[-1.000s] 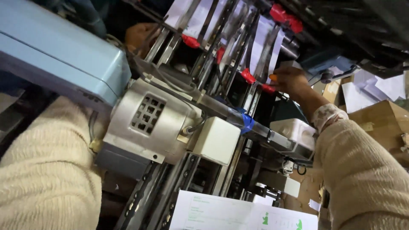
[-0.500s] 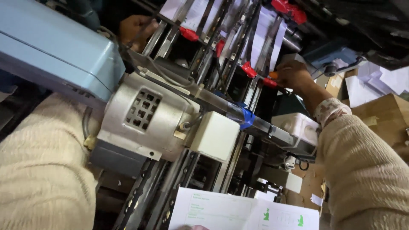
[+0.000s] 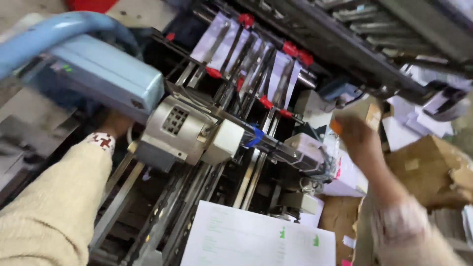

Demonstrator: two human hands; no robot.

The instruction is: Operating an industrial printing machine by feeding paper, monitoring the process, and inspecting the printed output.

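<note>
My left hand point(image 3: 116, 123) reaches in under the light blue machine housing point(image 3: 98, 74), beside the silver motor point(image 3: 175, 130); its fingers are hidden. My right hand point(image 3: 357, 138) is blurred and hangs in the air to the right of the machine, apart from the metal rails point(image 3: 256, 88). A small orange thing point(image 3: 336, 127) sits at its fingertips. White paper strips point(image 3: 281, 69) with red clips point(image 3: 290, 49) stand between the rails at the top. A metal bar with blue tape point(image 3: 255, 135) runs from the motor towards the right.
A white printed sheet point(image 3: 256, 241) lies at the bottom centre over the rails. Brown cardboard boxes point(image 3: 433, 162) and loose papers point(image 3: 409, 128) pile up on the right. A dark metal frame point(image 3: 345, 39) crosses the top right.
My right hand has pulled back from the red clips, down and to the right, with the orange thing. My left hand moved from the top of the rails down under the blue housing.
</note>
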